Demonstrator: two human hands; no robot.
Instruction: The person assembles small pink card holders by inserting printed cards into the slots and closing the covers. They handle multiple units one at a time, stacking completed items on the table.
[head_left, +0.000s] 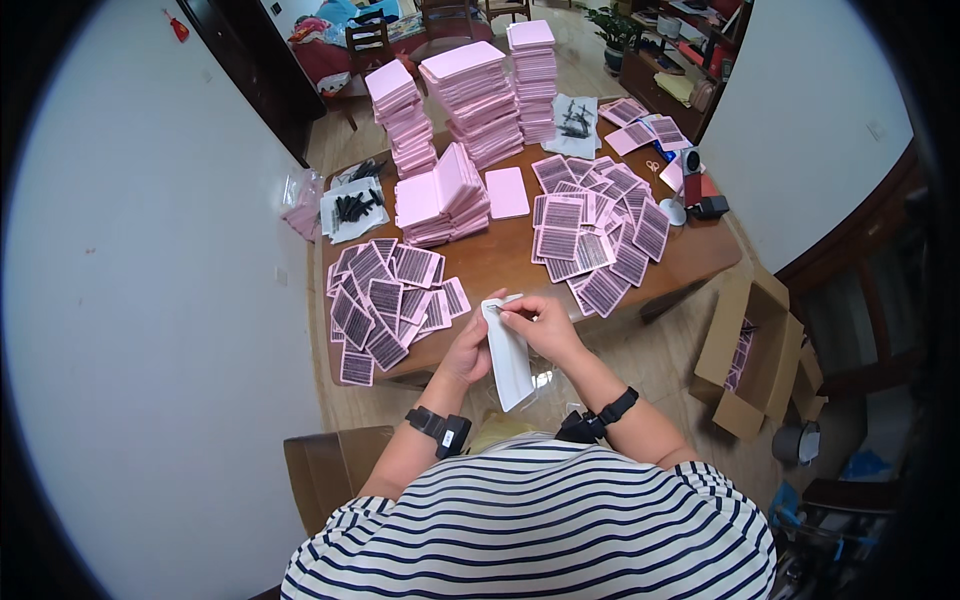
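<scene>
Near the table's front edge, my left hand (472, 345) holds a folded white case or folder (510, 364) by its left side. My right hand (551, 326) pinches at the upper end of this case, where a small dark piece shows between the fingertips; what it is cannot be told. Pink cards with dark printed rows lie in a loose pile (385, 296) to the left and in another pile (574, 232) to the right. Behind the hands stand a half-open stack of pink covers (424, 202) and a single pink cover (508, 193).
Tall pink stacks (472, 90) rise at the back of the wooden table (487, 251). Small black pieces lie on white sheets (330, 217) at left and back right. A small camera on a stand (673, 212) is at the right edge. An open cardboard box (780, 352) stands on the floor.
</scene>
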